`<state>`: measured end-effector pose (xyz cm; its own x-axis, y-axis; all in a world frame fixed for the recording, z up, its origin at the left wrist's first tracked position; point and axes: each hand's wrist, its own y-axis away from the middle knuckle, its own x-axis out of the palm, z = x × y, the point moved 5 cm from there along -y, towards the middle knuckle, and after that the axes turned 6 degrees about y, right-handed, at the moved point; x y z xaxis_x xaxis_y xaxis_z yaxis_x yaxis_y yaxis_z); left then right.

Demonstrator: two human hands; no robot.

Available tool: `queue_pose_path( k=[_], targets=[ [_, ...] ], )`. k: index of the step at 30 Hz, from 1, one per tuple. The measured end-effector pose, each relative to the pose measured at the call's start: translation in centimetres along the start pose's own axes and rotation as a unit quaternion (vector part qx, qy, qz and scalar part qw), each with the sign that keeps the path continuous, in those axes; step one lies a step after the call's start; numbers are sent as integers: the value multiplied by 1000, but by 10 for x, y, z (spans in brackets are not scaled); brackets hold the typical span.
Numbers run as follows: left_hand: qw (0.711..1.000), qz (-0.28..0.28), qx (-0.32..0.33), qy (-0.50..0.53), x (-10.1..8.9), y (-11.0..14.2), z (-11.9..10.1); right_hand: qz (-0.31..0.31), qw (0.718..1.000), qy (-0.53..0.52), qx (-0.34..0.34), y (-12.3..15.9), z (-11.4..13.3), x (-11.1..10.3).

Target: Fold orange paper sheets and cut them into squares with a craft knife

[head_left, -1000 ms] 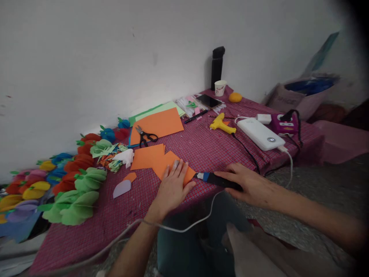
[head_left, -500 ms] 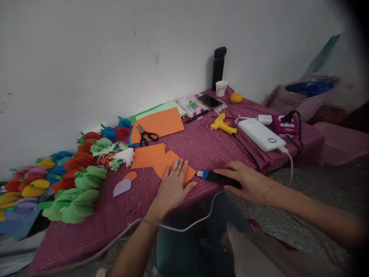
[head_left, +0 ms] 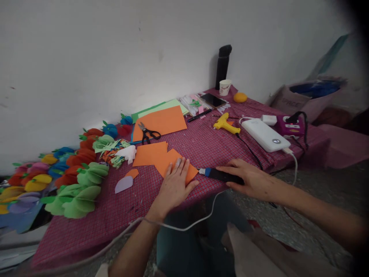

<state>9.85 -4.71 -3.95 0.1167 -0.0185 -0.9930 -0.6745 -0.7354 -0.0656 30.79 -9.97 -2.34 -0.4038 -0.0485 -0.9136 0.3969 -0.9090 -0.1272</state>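
Observation:
My left hand [head_left: 176, 185] lies flat, fingers spread, on orange paper [head_left: 167, 158] near the table's front edge. In my right hand [head_left: 245, 177] is a stapler-like black tool [head_left: 220, 175] with a blue band and a metal tip, held low and nearly level. Its tip meets the right corner of that paper, though whether it grips the sheet is too small to tell. Another orange paper piece [head_left: 148, 154] lies partly under the left side of the held paper. Closer to me are a lilac paper piece [head_left: 123, 184] and a small orange scrap [head_left: 132, 174].
Scissors [head_left: 148, 133] rest on a large orange sheet [head_left: 165, 123]. Paper fruits [head_left: 82, 200] crowd the left, beside scraps [head_left: 117, 154]. A yellow glue gun [head_left: 226, 124], white power bank [head_left: 265, 134] and purple power strip [head_left: 291, 125] stand right. A white cable [head_left: 184, 229] crosses my lap.
The whole view has shifted slightly, with things appearing a little further right. Both hands keep the same hold and place on the paper and the tool.

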Motion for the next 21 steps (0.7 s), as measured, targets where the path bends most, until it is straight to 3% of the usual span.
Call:
queue_pose_path(
  k=[21],
  targets=[
    [1000, -2, 7, -5, 1, 0, 0, 16, 999, -9, -31, -15, -2, -2]
  ],
)
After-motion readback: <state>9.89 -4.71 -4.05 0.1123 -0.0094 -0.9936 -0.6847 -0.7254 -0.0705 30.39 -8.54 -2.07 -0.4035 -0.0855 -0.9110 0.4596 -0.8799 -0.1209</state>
